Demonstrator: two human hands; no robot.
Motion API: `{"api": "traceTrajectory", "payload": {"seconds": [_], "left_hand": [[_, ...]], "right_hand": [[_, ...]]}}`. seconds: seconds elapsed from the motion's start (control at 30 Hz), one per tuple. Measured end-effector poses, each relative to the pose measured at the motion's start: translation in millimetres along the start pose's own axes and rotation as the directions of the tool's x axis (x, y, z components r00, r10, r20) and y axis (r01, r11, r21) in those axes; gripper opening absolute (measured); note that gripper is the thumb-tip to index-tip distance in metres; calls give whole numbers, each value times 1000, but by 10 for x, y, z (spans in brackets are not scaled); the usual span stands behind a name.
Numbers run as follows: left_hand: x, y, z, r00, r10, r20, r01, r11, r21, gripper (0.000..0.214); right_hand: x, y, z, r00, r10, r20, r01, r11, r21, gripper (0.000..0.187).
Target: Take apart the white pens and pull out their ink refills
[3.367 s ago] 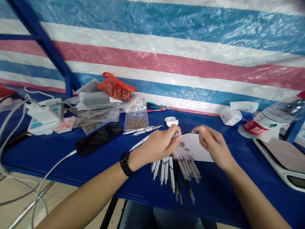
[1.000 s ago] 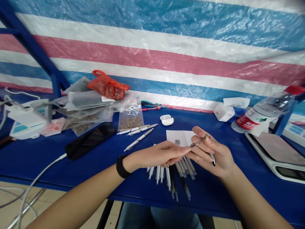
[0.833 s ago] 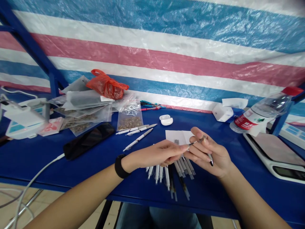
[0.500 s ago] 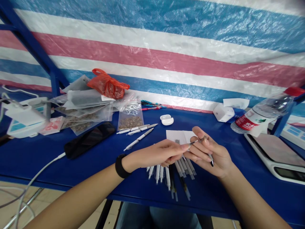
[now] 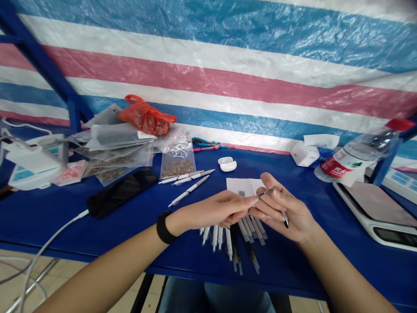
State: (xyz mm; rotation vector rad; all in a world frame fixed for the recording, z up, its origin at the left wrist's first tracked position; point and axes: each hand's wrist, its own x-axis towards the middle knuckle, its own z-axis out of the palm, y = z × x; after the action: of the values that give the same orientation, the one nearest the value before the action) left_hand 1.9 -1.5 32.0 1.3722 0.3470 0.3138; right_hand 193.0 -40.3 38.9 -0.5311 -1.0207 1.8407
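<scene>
Pinches slim dark metallic rod [image 5: 266, 192] with left hand [image 5: 223, 209] and right hand [image 5: 289, 208]; also holds grey black-tipped cylindrical piece [image 5: 286, 218] in right.

1. Sheeting [image 5: 208, 95] is hanging behind the bench [image 5: 280, 258]
2. At left rear, piled bags [image 5: 117, 137] are lying under a carrier bag [image 5: 146, 117]
3. A phone [image 5: 120, 191] is lying before the piled bags, a pouch [image 5: 177, 165] to their right
4. Loose pens [image 5: 189, 191] are lying before the pouch, right of the phone
5. Mid-bench, an earphone case [image 5: 227, 164] is resting behind a paper sheet [image 5: 234, 185]
6. Before the sheet, pen barrels [image 5: 229, 247] are lying left of refills [image 5: 253, 257]
7. Over these, a pen part [image 5: 265, 192] is running between the left grip [image 5: 224, 208] and the right grip [image 5: 286, 208]
8. At right, a bottle [image 5: 345, 165] is resting behind a scale [image 5: 378, 208], with a box [image 5: 303, 154] sitting left of the bottle
</scene>
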Motion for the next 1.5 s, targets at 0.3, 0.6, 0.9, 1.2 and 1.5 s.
{"api": "traceTrajectory", "payload": {"seconds": [0.3,0.6,0.9,1.2,1.5], "left_hand": [[-2,0,-11,1000,2,8,-2,1000,13,62],[-5,-5,-13,1000,3,11,-3,1000,16,63],[-7,14,6,1000,-20,-14,20,1000,10,64],[4,-9,8,997,17,-77,-17,1000,2,63],[4,-31,-9,998,17,-56,-17,1000,-4,65]], "right_hand": [[8,-28,-9,995,-32,-100,25,998,-62,38],[11,-24,-27,990,-18,-143,2,994,-111,42],[14,11,-9,994,30,-102,-42,992,-119,39],[33,70,-76,996,-27,-87,11,983,-183,33],[56,111,-66,995,60,-83,-79,966,-245,27]]}}
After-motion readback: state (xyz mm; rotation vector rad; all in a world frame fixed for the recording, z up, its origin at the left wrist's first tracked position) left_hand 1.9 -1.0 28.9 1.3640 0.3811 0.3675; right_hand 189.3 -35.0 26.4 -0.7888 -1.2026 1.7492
